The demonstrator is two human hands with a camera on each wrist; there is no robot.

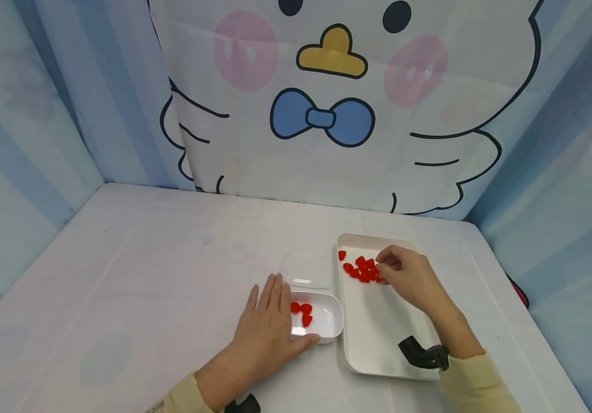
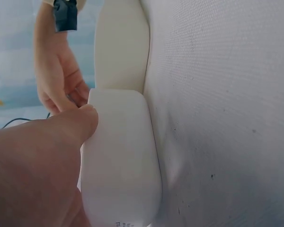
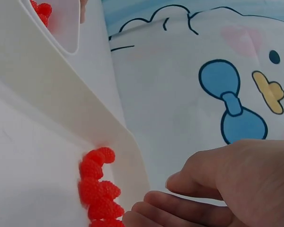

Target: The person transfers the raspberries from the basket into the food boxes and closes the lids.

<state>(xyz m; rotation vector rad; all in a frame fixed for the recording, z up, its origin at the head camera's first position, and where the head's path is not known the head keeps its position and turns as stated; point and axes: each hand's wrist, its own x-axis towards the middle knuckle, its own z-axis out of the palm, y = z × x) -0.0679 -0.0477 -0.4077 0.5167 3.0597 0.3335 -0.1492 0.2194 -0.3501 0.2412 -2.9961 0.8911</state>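
My left hand (image 1: 267, 330) lies along the left side of a small white plastic box (image 1: 331, 321), fingers straight, thumb on its near rim. In the left wrist view the thumb tip touches the edge of the box (image 2: 123, 156). A few red raspberries (image 1: 306, 319) sit inside it. Over the far part of a shallow white tray (image 1: 378, 338), my right hand (image 1: 409, 278) reaches to a cluster of raspberries (image 1: 363, 268). The right wrist view has its thumb apart from the loosely bent fingers, fingertips right beside the raspberries (image 3: 99, 189), with nothing visible between them.
A clear plastic lid (image 1: 306, 271) lies just behind the small box. The tray stands directly to the box's right, with raised walls. One raspberry (image 1: 342, 254) sits apart near the tray's far left corner. A printed curtain (image 1: 296, 166) hangs behind the white-covered table (image 1: 136, 275).
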